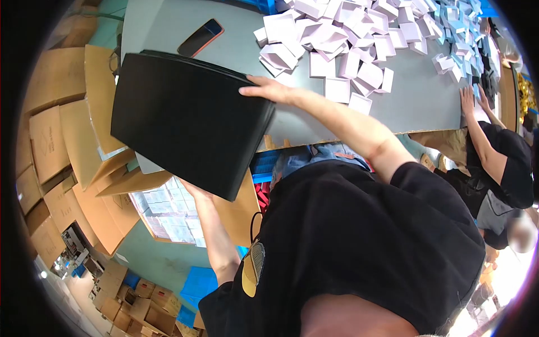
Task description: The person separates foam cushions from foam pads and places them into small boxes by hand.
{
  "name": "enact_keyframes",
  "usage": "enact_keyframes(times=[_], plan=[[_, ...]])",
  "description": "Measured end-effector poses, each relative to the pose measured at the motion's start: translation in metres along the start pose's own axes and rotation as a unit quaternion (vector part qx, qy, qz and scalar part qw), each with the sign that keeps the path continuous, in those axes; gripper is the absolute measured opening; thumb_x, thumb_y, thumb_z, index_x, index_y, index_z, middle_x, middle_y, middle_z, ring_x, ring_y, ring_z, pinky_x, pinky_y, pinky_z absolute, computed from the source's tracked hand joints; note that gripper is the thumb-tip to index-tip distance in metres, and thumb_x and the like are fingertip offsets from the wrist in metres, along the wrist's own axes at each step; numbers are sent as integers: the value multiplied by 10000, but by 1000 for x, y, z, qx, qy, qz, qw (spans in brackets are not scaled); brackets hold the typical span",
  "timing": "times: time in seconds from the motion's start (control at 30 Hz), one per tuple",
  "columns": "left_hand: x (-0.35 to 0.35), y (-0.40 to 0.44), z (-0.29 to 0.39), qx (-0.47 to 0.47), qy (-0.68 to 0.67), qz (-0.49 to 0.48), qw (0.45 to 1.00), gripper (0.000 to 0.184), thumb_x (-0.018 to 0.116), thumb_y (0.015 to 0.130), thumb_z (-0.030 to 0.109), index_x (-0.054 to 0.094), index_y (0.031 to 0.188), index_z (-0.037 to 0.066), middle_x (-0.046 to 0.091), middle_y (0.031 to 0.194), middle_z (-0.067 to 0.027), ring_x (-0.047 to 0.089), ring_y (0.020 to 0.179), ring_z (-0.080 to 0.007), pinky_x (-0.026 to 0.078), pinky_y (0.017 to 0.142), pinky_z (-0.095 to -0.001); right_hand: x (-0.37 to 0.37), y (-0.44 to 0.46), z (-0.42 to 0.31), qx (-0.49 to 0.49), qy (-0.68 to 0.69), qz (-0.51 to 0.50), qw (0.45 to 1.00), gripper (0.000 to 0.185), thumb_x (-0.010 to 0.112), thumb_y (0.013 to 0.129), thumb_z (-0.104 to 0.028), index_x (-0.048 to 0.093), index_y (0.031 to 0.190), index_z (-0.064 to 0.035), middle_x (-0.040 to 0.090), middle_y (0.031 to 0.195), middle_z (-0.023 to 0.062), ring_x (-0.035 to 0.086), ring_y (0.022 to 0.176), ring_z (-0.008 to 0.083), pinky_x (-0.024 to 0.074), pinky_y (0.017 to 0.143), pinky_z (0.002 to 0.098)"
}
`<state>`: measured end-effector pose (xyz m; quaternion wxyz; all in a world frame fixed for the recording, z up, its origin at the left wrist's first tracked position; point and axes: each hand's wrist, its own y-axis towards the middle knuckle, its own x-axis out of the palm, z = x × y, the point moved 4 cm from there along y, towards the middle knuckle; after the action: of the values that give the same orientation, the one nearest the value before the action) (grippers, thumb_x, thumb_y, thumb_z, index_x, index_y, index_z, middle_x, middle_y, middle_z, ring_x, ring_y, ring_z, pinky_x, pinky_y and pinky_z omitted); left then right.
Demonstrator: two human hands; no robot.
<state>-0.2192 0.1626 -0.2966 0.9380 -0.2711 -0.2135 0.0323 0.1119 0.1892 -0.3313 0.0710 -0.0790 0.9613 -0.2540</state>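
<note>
The right hand (269, 91) pinches the black stack (185, 123) at its 2 o'clock corner, the thumb flat on the upper face and the other fingers at the far edge, partly hidden. The left hand (196, 192) is at the stack's near edge, toward 6 o'clock; its fingers go out of sight beneath, so I cannot tell how far they are closed. The stack lies at 10 o'clock from the middle of the view, tilted, its layered edges showing on the far and right sides. Its near part reaches past the table edge, above an open carton (216, 216) at 8 o'clock packed with pale boxes (168, 208). Bare grey tabletop (292, 121) gives room at 12 o'clock, between the stack and a heap of white boxes (337, 33) at 1 o'clock. A phone (200, 38) lies just beyond the stack at 11 o'clock. Light-blue boxes (463, 33) spread at 2 o'clock, and another person (499, 151) works at 3 o'clock. Brown cartons (50, 135) crowd 9 o'clock; blue crates (197, 285) stand on the green floor (151, 253) at 7 o'clock.
</note>
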Motion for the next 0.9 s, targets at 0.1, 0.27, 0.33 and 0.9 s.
enact_keyframes(times=[0.1, 0.27, 0.33, 0.9], plan=[[27, -22, -18, 2, -68, 78, 995, 613, 411, 974, 552, 500, 1317, 52, 567, 1246, -104, 592, 1112, -266, 554, 885, -396, -12, 23, -48, -55, -25, -22, 998, 988, 638, 769, -675, 395, 1454, -5, 375, 1498, 224, 328, 1412, 324, 246, 1162, 378], [-38, 10, -58, -110, -195, -138, 965, 562, 441, 961, 472, 482, 1354, 73, 536, 1311, -131, 580, 1129, -304, 523, 929, -452, -27, 79, -92, -54, -193, 118, 973, 955, 665, 722, -696, 474, 1412, -64, 525, 1366, 229, 486, 1290, 352, 379, 1091, 399], [-91, 23, -54, -134, -50, -74, 987, 531, 465, 951, 397, 450, 1383, 89, 489, 1373, -147, 579, 1135, -340, 520, 939, -490, -30, 63, -93, -128, -82, 246, 957, 1038, 730, 698, -652, 401, 1439, -4, 486, 1388, 264, 477, 1304, 348, 372, 1097, 401], [145, 94, 16, 349, 796, 85, 487, 620, 443, 958, 520, 308, 1515, 283, 207, 1583, -170, 168, 1447, -441, 135, 1095, -697, 49, 28, 5, -62, 182, 288, 938, 635, 639, 890, -194, 318, 1427, -87, 482, 1350, 253, 503, 1237, 389, 425, 1033, 427]])
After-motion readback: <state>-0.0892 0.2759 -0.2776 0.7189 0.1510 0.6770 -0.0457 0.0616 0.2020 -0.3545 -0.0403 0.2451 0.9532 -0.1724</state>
